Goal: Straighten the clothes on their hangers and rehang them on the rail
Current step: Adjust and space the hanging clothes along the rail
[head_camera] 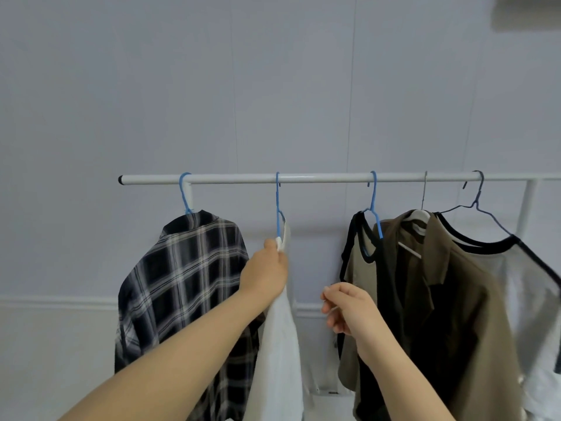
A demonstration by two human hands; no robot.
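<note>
A white rail [318, 178] runs across the view. A white garment [280, 344] hangs edge-on from a blue hanger [277, 205] hooked on the rail. My left hand [267, 270] pinches the garment's shoulder at the hanger's lower end. My right hand [349, 308] hovers to the right of the garment, fingers curled and holding nothing. A black-and-white plaid shirt [182, 287] hangs on a blue hanger [184, 192] at the left.
To the right hang a beige top with black trim [359, 268], a brown jacket [440, 299] on a white hanger, and a white top with black collar [528, 275] on a dark wire hanger [476, 205]. A pale wall stands behind the rail.
</note>
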